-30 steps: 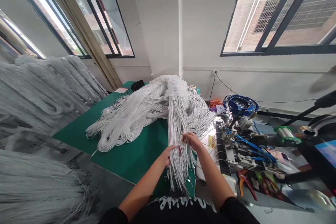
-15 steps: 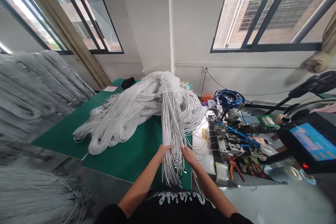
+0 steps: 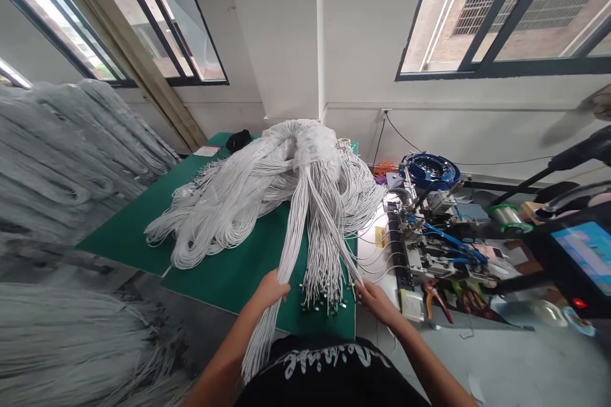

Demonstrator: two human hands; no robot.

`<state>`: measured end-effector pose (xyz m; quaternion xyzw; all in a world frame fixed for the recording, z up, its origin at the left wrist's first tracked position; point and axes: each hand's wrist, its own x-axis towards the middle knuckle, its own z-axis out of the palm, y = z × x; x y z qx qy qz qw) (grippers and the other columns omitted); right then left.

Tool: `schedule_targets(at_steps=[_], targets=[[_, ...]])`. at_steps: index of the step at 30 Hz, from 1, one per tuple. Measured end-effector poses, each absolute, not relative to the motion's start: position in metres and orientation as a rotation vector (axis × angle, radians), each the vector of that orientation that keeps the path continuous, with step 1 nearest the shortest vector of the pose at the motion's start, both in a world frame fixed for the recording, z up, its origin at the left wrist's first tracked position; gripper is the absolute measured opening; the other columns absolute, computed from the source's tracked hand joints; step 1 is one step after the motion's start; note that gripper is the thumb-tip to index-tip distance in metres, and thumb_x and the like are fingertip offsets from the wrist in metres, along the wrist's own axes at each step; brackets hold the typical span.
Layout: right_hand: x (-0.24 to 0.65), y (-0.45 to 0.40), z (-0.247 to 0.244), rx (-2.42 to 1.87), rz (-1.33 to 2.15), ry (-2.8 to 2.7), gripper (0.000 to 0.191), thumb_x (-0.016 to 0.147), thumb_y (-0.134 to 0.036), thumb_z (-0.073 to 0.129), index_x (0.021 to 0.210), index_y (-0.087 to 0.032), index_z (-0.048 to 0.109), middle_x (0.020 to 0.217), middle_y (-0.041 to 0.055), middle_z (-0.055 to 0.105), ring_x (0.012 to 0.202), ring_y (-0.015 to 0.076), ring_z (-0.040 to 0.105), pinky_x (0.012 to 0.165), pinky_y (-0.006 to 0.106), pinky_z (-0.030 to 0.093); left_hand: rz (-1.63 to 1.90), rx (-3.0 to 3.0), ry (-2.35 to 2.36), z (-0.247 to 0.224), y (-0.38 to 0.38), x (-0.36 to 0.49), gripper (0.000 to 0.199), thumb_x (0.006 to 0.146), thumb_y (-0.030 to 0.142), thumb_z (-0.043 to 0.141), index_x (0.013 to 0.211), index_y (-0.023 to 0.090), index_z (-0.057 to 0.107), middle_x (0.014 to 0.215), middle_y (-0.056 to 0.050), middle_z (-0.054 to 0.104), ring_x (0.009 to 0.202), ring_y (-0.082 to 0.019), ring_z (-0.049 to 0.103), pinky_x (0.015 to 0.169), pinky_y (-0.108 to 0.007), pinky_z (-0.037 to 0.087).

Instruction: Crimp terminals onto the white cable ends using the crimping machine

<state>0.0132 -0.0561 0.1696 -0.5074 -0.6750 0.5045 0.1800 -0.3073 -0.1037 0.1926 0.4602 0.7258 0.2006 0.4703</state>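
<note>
My left hand (image 3: 273,289) is closed round a thick bundle of white cables (image 3: 294,235), whose loose ends hang over the table's front edge by my shirt. Off to the right, my right hand (image 3: 371,297) grips a thinner bundle of the same cables (image 3: 340,236), pulled out sideways. Between them a middle group of cables (image 3: 321,261) lies on the green table, its small metal-tipped ends (image 3: 329,305) towards me. All three groups run back to a large cable heap (image 3: 229,203), partly wrapped in clear plastic (image 3: 317,143).
To the right stands a bench machine (image 3: 424,235) with a blue round feeder (image 3: 429,170), pliers (image 3: 436,302), a solder-like wire spool (image 3: 510,219) and a screen (image 3: 585,254). More wrapped cables (image 3: 71,146) hang at the left. The green table (image 3: 219,292) carries a black item (image 3: 238,140).
My hands have moved apart, left hand to the left and right hand to the right. The single hanging bundle is now split into three groups. The view has shifted slightly.
</note>
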Motion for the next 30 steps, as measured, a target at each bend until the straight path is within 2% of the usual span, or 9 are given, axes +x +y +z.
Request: schedule_targets(at_steps=[6,11,16,19,21,25,30], targets=[[0.035,-0.037,0.172,-1.750,1.125,-2.049,0.029,0.090,-0.035,0.033,0.079,-0.017,0.053,0.074,0.0056,0.059,0.073,0.0185,0.053,0.066,0.026,0.036,0.376,1.212,1.904,0.154,-0.091,-0.318,0.027,0.065,0.015,0.055,0.091,0.015,0.054,0.064,-0.003,0.064,0.055,-0.020,0.062,0.055,-0.027,0.043],[0.047,-0.046,0.184,-2.180,0.982,-2.075,0.029,0.095,-0.036,0.033,0.092,-0.016,0.054,0.082,0.0110,0.063,0.075,0.0199,0.056,0.059,0.025,0.028,0.343,1.198,1.961,0.119,-0.085,-0.317,0.031,0.069,0.016,0.056,0.100,0.012,0.056,0.072,-0.007,0.067,0.070,-0.022,0.065,0.063,-0.027,0.045],[0.020,-0.080,0.184,-2.300,1.087,-2.011,0.028,0.096,-0.035,0.032,0.099,-0.017,0.053,0.090,0.0132,0.064,0.079,0.0217,0.060,0.062,0.026,0.031,0.285,1.301,2.014,0.087,-0.082,-0.317,0.041,0.076,0.029,0.057,0.112,0.011,0.055,0.098,-0.015,0.067,0.091,-0.027,0.063,0.077,-0.032,0.047],[-0.005,-0.099,0.179,-2.243,1.193,-2.013,0.030,0.096,-0.037,0.030,0.100,-0.017,0.052,0.092,0.0140,0.065,0.080,0.0226,0.061,0.064,0.027,0.034,0.367,1.593,2.150,0.085,-0.082,-0.316,0.052,0.077,0.031,0.054,0.123,0.006,0.049,0.117,-0.021,0.056,0.112,-0.032,0.052,0.094,-0.043,0.041],[-0.016,-0.104,0.174,-2.139,1.240,-2.104,0.030,0.096,-0.038,0.030,0.101,-0.017,0.052,0.093,0.0141,0.066,0.081,0.0231,0.062,0.066,0.028,0.035,0.481,1.747,2.193,0.092,-0.080,-0.311,0.051,0.079,0.031,0.050,0.124,0.007,0.048,0.122,-0.021,0.052,0.119,-0.032,0.046,0.101,-0.046,0.035],[-0.013,-0.096,0.167,-1.910,1.333,-2.283,0.028,0.096,-0.035,0.031,0.103,-0.016,0.051,0.095,0.0149,0.065,0.083,0.0238,0.062,0.066,0.028,0.037,0.516,1.886,1.978,0.105,-0.079,-0.278,0.035,0.084,0.029,0.042,0.112,0.014,0.056,0.113,-0.014,0.058,0.112,-0.028,0.050,0.099,-0.042,0.039],[0.022,-0.074,0.166,-1.527,1.524,-2.324,0.030,0.096,-0.038,0.032,0.101,-0.015,0.051,0.091,0.0127,0.066,0.077,0.0214,0.060,0.061,0.025,0.035,0.467,1.788,1.891,0.102,-0.088,-0.194,0.034,0.085,0.031,0.042,0.112,0.015,0.054,0.112,-0.012,0.058,0.110,-0.025,0.053,0.097,-0.039,0.042]])
